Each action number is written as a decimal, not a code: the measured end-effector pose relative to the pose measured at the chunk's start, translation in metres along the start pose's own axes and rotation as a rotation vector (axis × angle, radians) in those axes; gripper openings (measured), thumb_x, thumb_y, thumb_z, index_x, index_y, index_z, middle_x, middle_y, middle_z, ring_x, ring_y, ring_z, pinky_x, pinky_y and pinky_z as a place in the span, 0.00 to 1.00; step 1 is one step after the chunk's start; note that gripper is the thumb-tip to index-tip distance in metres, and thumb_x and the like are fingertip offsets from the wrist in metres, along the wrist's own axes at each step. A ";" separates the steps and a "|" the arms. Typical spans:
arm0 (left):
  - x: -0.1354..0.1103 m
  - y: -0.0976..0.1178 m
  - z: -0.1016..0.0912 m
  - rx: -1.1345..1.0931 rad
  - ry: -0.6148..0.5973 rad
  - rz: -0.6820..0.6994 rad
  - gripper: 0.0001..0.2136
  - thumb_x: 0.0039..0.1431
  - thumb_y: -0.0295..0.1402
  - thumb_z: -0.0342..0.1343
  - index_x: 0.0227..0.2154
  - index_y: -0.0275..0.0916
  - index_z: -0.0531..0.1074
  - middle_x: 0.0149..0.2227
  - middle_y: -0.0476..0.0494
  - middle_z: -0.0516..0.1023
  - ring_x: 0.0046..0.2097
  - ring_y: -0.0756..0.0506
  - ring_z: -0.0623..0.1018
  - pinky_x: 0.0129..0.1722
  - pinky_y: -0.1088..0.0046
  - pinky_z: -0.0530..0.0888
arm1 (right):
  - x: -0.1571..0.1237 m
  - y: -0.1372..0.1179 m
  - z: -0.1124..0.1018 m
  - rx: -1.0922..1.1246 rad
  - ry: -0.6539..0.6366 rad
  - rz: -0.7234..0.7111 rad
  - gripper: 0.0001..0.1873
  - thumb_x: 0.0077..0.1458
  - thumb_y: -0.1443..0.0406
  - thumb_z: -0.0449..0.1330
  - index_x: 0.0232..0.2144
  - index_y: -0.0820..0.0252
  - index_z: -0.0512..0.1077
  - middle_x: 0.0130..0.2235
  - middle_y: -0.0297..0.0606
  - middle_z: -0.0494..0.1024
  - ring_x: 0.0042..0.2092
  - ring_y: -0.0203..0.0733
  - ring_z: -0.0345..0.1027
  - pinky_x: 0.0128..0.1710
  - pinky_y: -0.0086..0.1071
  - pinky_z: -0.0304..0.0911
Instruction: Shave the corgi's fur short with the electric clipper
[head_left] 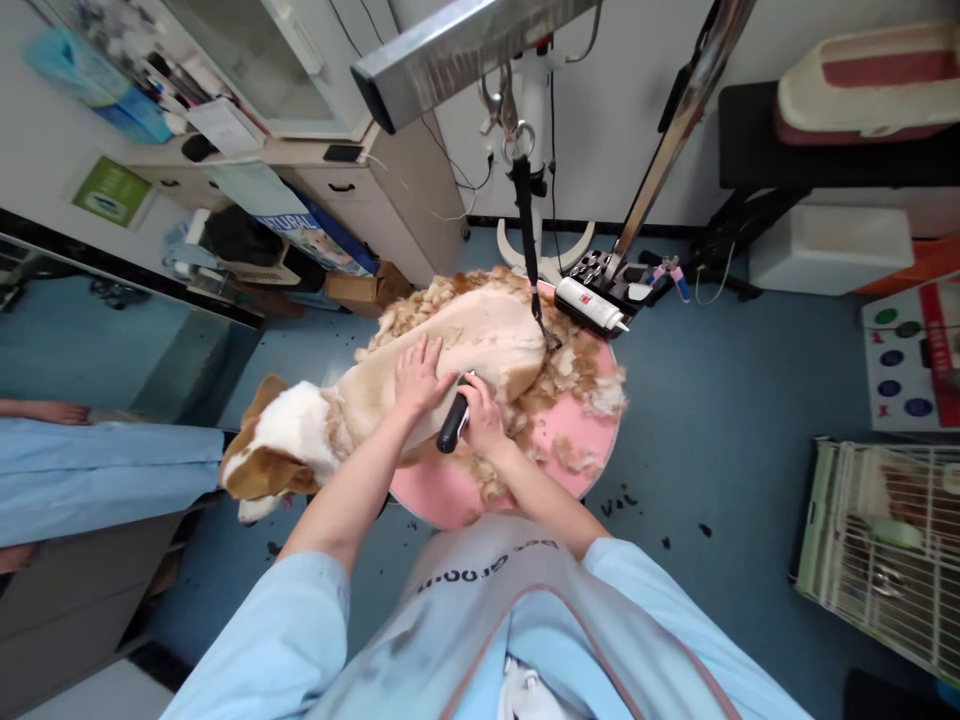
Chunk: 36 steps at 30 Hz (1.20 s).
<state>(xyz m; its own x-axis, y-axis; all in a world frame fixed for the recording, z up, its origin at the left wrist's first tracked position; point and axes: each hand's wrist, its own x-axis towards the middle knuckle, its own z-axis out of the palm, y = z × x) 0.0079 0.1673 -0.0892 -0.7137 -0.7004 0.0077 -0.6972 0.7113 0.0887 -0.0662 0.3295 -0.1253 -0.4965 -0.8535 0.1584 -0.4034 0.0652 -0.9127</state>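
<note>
One spread left hand (pixel 421 376) rests on the dog (pixel 480 322), whose length crosses the desk (pixel 439 497) at its left edge; the right hand (pixel 486 415), nearer its rump (pixel 529 345), grips clippers (pixel 453 424).

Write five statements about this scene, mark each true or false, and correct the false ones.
1. The left hand rests on the dog's body. True.
2. Both hands are empty. False: the right hand holds a black clipper.
3. Loose fur lies on the pink tabletop. True.
4. The dog faces the right edge of the picture. False: its head is toward the left.
5. A white bottle lies on its side. True.
</note>
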 end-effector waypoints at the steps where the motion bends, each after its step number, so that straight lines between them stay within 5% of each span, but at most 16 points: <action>1: 0.000 0.000 0.000 0.002 -0.011 -0.005 0.34 0.62 0.51 0.50 0.68 0.40 0.59 0.71 0.36 0.54 0.68 0.30 0.61 0.65 0.51 0.58 | 0.002 0.001 -0.002 -0.022 0.027 0.029 0.27 0.50 0.71 0.59 0.54 0.59 0.67 0.65 0.51 0.63 0.63 0.53 0.64 0.60 0.45 0.65; 8: 0.003 -0.003 0.002 0.026 -0.032 -0.035 0.35 0.62 0.51 0.51 0.68 0.40 0.59 0.71 0.36 0.55 0.67 0.30 0.61 0.65 0.51 0.58 | 0.000 0.017 -0.032 -0.065 0.211 0.127 0.27 0.51 0.69 0.60 0.55 0.59 0.66 0.63 0.52 0.65 0.59 0.53 0.68 0.58 0.44 0.66; 15: 0.002 -0.005 0.003 0.028 -0.040 -0.048 0.35 0.61 0.50 0.51 0.68 0.40 0.59 0.71 0.36 0.55 0.67 0.30 0.61 0.65 0.50 0.58 | -0.011 0.037 -0.052 0.019 0.301 0.164 0.25 0.50 0.70 0.58 0.52 0.60 0.66 0.61 0.54 0.66 0.64 0.54 0.61 0.65 0.51 0.57; 22: 0.003 -0.009 0.003 0.053 -0.029 -0.044 0.35 0.61 0.49 0.52 0.68 0.39 0.59 0.71 0.34 0.55 0.67 0.29 0.62 0.64 0.50 0.59 | -0.004 0.018 -0.044 0.070 0.014 -0.023 0.23 0.51 0.70 0.59 0.51 0.56 0.69 0.61 0.48 0.68 0.61 0.51 0.67 0.61 0.43 0.65; 31: 0.006 -0.008 0.005 0.065 -0.049 -0.085 0.35 0.60 0.48 0.53 0.68 0.40 0.60 0.70 0.35 0.56 0.67 0.30 0.62 0.64 0.51 0.59 | -0.003 0.053 -0.062 -0.021 0.295 -0.038 0.24 0.54 0.69 0.58 0.53 0.63 0.65 0.58 0.57 0.69 0.61 0.55 0.66 0.60 0.50 0.66; 36: 0.006 -0.004 0.005 0.071 -0.041 -0.086 0.35 0.60 0.49 0.52 0.68 0.39 0.59 0.71 0.34 0.56 0.67 0.30 0.62 0.64 0.52 0.59 | 0.006 0.022 -0.037 -0.021 -0.004 -0.206 0.23 0.54 0.71 0.57 0.53 0.57 0.66 0.61 0.49 0.68 0.61 0.50 0.67 0.58 0.43 0.69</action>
<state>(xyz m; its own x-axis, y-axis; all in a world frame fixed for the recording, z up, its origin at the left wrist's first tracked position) 0.0065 0.1606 -0.0945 -0.6520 -0.7573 -0.0373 -0.7581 0.6519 0.0164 -0.1064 0.3451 -0.1308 -0.3990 -0.8517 0.3396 -0.5120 -0.1003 -0.8531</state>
